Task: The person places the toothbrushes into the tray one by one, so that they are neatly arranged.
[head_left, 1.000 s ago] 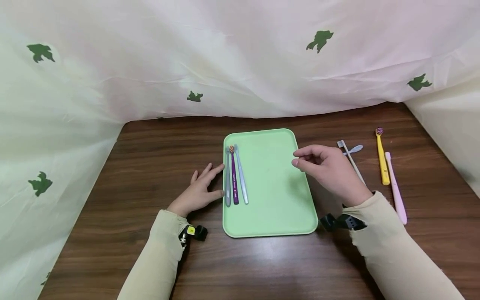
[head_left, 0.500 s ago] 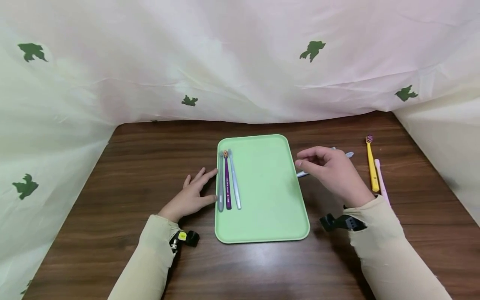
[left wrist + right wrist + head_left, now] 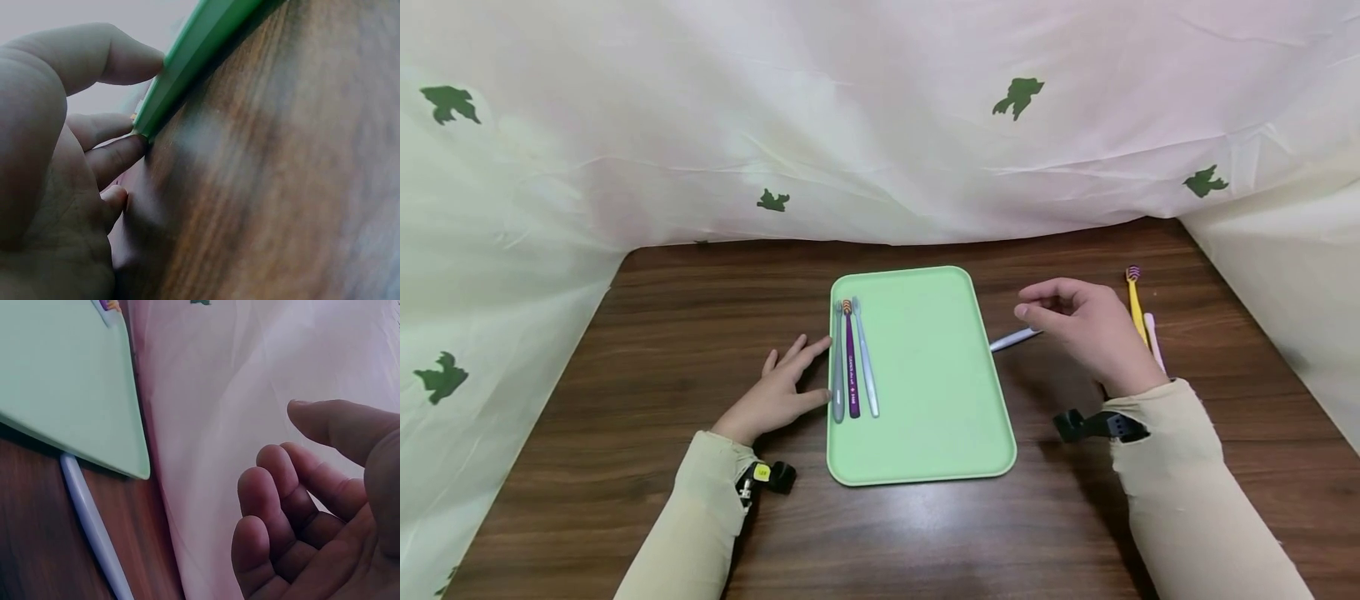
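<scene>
My left hand (image 3: 772, 398) rests beside the light green tray (image 3: 928, 446), thumb and fingertips at its left rim. In the left wrist view the thumb (image 3: 134, 59) meets the tray's edge. A grey toothbrush (image 3: 838, 367), a purple toothbrush (image 3: 852, 367) and a pale blue toothbrush (image 3: 866, 362) lie side by side along the tray's left side. My right hand (image 3: 1093, 329) hovers right of the tray with loosely bent fingers, holding nothing. Under it, a light blue handle (image 3: 1015, 339) shows on the table, its far end hidden; it reaches to the tray's right rim.
Beyond the right hand, a yellow toothbrush (image 3: 1136, 304) and a pink toothbrush (image 3: 1154, 342) lie on the dark wooden table (image 3: 955, 542), partly hidden by that hand. A white cloth with green shapes (image 3: 880, 125) hangs behind the table and along its sides.
The right hand has moved right, away from the tray's right rim, now covering more of the loose toothbrushes. The left hand stays at the tray's left rim. The head view has shifted slightly.
</scene>
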Motion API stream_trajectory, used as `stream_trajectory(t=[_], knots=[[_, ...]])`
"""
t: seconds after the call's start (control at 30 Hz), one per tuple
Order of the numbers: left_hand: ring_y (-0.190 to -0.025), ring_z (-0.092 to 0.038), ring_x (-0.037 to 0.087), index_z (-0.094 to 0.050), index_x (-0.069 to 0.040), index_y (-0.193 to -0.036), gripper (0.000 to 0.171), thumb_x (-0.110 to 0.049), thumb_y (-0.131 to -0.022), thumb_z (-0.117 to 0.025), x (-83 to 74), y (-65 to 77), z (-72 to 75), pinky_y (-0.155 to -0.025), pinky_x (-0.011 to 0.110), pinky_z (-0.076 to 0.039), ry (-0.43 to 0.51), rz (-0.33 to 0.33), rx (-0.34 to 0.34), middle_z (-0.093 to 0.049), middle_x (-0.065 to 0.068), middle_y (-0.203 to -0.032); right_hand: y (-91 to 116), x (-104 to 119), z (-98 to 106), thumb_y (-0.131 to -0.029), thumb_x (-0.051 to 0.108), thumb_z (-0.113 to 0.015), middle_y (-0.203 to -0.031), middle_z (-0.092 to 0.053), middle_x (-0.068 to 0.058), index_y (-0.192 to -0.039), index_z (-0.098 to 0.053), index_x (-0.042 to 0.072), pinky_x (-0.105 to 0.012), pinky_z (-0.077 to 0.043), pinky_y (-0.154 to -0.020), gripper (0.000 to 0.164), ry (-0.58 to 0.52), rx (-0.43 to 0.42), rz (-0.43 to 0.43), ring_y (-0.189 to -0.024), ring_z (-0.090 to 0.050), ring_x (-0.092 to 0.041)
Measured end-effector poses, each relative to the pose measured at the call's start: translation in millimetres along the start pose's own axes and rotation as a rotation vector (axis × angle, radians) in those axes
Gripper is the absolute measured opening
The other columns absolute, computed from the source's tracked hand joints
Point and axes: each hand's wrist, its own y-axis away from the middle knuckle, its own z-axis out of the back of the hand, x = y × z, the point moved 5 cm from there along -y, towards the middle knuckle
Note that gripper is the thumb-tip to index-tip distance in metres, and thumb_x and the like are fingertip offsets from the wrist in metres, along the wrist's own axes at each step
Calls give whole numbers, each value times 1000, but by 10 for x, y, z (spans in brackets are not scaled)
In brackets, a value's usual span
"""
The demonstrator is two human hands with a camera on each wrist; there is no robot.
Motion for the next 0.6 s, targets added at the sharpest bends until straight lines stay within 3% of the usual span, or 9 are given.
stream_trajectory(t=[0.3, 0.6], knots=[[-155, -4, 27, -31, -17, -159, 76, -24, -94, -68, -22, 7, 0, -119, 54, 13, 3, -17, 0, -28, 7, -164, -23, -92, 128, -92, 47, -70, -114, -69, -7, -120, -71, 12, -26, -48, -67, 45, 48, -62, -29, -91, -56, -19], [-155, -2, 27, -30, -18, -160, 76, -24, -94, -68, -13, 8, -1, -119, 53, 13, 9, -13, 3, -27, 8, -164, -101, -317, 154, -95, 46, -66, -111, -69, -13, -117, -71, 9, -27, -46, -68, 43, 109, -190, -65, -92, -56, -22]])
